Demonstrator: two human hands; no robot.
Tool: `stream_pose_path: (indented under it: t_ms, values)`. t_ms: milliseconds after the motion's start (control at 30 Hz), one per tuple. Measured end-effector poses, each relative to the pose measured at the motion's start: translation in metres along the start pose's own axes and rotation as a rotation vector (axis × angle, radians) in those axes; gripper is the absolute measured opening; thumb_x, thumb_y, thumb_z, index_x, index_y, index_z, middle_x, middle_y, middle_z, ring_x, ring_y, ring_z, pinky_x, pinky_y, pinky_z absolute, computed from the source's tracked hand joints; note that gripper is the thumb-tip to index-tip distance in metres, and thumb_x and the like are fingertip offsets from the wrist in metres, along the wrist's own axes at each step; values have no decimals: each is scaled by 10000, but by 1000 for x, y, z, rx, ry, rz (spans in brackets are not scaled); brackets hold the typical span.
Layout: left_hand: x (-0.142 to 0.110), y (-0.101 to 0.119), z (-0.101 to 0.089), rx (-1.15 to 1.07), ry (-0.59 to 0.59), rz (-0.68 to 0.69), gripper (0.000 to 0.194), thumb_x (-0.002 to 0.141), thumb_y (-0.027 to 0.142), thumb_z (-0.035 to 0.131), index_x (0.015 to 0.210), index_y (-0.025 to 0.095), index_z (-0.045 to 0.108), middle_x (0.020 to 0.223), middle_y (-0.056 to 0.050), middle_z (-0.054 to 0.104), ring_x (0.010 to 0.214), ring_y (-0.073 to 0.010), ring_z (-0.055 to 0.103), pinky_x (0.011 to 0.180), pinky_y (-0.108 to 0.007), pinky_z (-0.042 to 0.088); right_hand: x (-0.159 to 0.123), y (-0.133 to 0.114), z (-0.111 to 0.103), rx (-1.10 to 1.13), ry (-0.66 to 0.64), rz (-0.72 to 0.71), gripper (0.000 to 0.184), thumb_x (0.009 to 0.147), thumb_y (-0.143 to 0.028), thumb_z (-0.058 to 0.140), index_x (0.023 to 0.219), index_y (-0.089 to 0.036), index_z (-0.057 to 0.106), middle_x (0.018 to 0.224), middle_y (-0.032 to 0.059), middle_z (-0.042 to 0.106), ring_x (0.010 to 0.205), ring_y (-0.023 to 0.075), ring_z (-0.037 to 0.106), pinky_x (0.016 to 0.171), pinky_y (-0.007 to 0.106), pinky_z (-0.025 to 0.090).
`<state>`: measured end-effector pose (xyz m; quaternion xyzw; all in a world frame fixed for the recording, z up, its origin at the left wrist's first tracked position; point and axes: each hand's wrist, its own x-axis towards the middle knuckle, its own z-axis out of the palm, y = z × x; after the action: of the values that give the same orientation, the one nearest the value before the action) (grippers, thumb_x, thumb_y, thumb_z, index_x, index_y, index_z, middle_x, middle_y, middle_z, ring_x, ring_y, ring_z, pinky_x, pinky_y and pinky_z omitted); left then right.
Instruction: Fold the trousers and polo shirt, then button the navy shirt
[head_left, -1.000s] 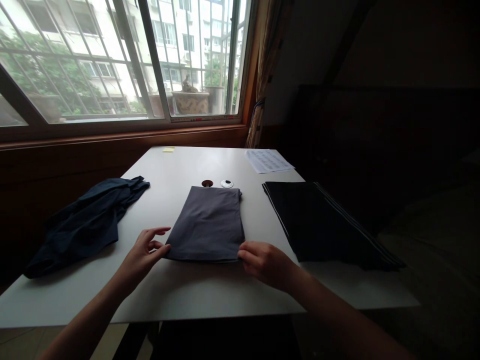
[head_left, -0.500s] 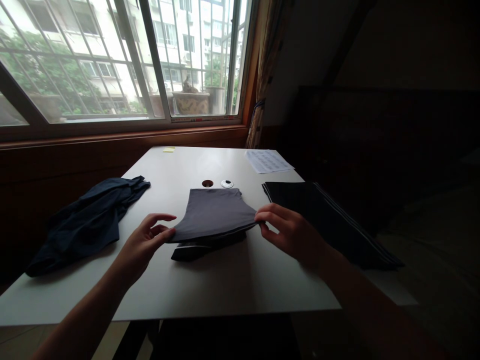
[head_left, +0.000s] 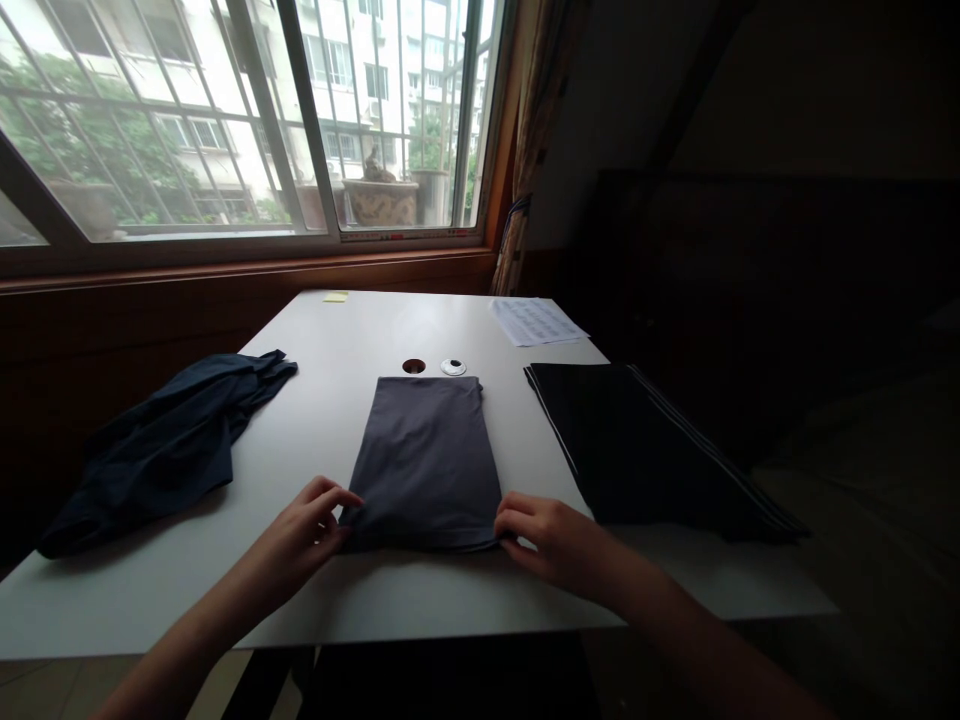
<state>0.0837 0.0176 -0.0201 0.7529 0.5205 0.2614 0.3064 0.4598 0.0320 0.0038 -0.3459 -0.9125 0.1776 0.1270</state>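
While both my hands' fingers (head_left: pixel 523 504) are pinching the grey garment (head_left: pixel 427 465) near the desk's (head_left: pixel 427 600) front edge, I'm risking creases from uneven tugging.

Left grip (head_left: pixel 306 525), right grip (head_left: pixel 551 540) (curled)

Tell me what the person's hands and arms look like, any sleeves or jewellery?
The left hand and right hand wear no gloves, and no rings or watch show. Both forearms are bare, with no sleeve in the picture; shadow hides fine detail on the right one.
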Motion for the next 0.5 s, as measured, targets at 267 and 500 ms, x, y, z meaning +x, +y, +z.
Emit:
stream_pose_path:
  t_ms: [267, 500]
  values:
    - [20, 3, -17, 273, 22, 16, 373, 969, 457, 473, 1230, 250, 640, 1135, -77, 600, 805, -180, 683, 765, -335, 586, 7, 9, -4, -12, 93, 60, 138, 968, -264, 563, 915, -204, 675, 850, 18, 657, 713, 137, 616, 695, 256, 486]
    - [107, 25, 16, 680, 49, 184, 491, 1012, 382, 384, 1436, 177, 523, 1538, -140, 445, 1439, -334, 374, 1174, -523, 323, 100, 43, 5, -122, 383, 206, 380, 1011, -220, 382, 1289, -122, 621, 1313, 133, 642, 1250, 215, 562, 1109, 334, 393]
